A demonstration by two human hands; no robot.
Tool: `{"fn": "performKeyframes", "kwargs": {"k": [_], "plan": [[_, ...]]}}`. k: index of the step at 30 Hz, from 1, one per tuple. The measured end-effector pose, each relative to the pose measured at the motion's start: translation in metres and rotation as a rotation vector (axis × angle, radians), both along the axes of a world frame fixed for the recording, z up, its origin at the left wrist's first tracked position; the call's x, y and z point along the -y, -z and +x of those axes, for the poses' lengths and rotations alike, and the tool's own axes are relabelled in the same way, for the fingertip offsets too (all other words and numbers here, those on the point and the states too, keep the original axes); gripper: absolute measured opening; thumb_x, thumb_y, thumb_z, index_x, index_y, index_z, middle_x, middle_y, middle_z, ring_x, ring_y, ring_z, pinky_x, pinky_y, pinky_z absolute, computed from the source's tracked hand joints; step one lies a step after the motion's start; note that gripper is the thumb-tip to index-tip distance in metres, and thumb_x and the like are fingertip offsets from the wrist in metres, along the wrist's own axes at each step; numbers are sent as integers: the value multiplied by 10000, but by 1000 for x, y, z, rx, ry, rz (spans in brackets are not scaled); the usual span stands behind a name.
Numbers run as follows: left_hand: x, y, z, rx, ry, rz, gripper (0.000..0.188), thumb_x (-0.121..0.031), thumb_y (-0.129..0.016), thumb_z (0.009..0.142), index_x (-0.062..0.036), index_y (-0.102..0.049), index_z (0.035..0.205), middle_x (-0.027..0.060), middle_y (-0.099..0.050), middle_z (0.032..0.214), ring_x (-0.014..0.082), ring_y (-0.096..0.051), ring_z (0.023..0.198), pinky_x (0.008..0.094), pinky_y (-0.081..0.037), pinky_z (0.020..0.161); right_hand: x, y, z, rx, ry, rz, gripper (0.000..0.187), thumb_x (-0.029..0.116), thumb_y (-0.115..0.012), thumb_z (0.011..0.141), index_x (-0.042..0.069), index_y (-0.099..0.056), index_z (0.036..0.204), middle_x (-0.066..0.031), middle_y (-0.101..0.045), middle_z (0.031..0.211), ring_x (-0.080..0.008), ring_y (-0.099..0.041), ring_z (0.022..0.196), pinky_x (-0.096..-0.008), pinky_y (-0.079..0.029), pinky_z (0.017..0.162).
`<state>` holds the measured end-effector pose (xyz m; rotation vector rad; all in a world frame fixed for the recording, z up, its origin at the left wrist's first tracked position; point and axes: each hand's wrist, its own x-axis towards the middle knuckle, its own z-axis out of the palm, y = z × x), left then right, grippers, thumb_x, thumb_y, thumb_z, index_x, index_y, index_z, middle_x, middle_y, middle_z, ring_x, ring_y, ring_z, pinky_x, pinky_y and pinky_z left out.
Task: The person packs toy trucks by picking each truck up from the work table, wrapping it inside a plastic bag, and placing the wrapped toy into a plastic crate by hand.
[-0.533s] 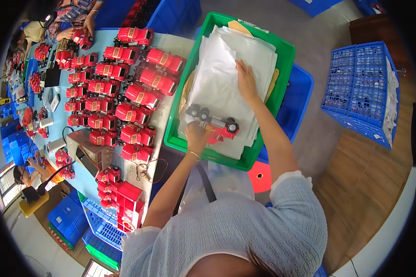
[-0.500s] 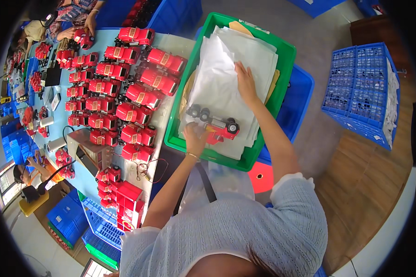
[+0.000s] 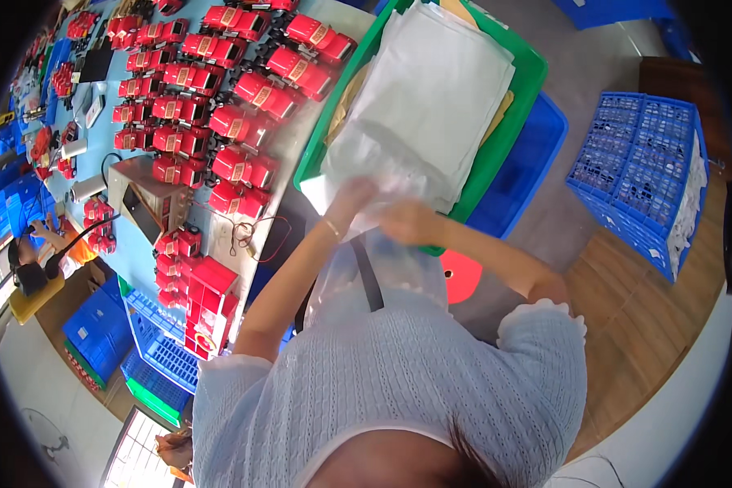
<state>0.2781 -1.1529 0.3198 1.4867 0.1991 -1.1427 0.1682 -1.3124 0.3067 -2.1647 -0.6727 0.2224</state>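
Note:
White sheets (image 3: 443, 81) lie stacked in a green tub (image 3: 531, 73) in front of me. At the tub's near edge a top sheet is gathered into a crumpled, raised fold (image 3: 394, 159). My left hand (image 3: 355, 199) is closed on this fold, its wrist wearing a thin bracelet. Beside it, my right hand (image 3: 411, 222) is curled on the sheet's near edge. Both hands are blurred by motion, so single fingers are hard to make out. No toy truck shows in the tub; whether one is under the fold is hidden.
Rows of red toy trucks (image 3: 240, 167) cover the table on the left, with a metal box (image 3: 150, 195) and a thin red wire near its edge. A blue tub (image 3: 537, 163) stands under the green one. A blue crate (image 3: 638, 171) stands on the right.
The red toy truck on the sheets has gone from sight. My right hand has come down from the sheets' middle to the near edge, close to my left. The sheet is now gathered up; the view has shifted.

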Motion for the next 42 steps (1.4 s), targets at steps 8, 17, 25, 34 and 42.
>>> {"fn": "performKeyframes", "kwargs": {"k": [8, 17, 25, 34, 42], "plan": [[-24, 28, -17, -347, -139, -290, 199, -95, -531, 838, 51, -511, 972, 104, -541, 917, 201, -566, 888, 282, -472, 885, 52, 24, 96, -858, 266, -59, 876, 275, -757, 590, -85, -315, 1254, -261, -424, 1229, -325, -440, 1143, -363, -381, 933], [-17, -69, -5, -131, -60, -45, 708, -313, -733, 681, 87, -400, 1160, 132, -528, 1021, 169, -511, 917, 263, -420, 808, 9, -53, 76, -950, 627, -224, 979, 312, -807, 501, -121, -310, 1225, -260, -426, 1211, -286, -436, 1148, -320, -368, 953], [-148, -158, -27, 412, -385, -554, 837, -128, -813, 610, -4, -336, 1287, 63, -509, 1159, 131, -446, 1109, 296, -381, 934, -108, -214, 62, -700, 340, 543, 689, 107, -740, 621, 3, -436, 1231, -79, -522, 1163, -186, -484, 1092, -336, -376, 937], [-343, -221, -96, 711, -584, -295, 746, -154, -825, 598, 11, -427, 1206, 53, -557, 1088, 124, -496, 1035, 280, -400, 902, -296, -208, 105, -628, -435, 568, 663, 192, -730, 677, -32, -442, 1231, -140, -517, 1192, -231, -494, 1104, -351, -376, 940], [-528, -182, -160, 830, -1239, -511, 955, -385, -784, 644, -22, -247, 1346, 95, -378, 1305, 188, -336, 1238, 338, -278, 1021, -551, -199, 100, -829, -370, 463, 704, 267, -669, 633, -36, -439, 1225, -138, -500, 1190, -263, -510, 1080, -374, -405, 937]]}}
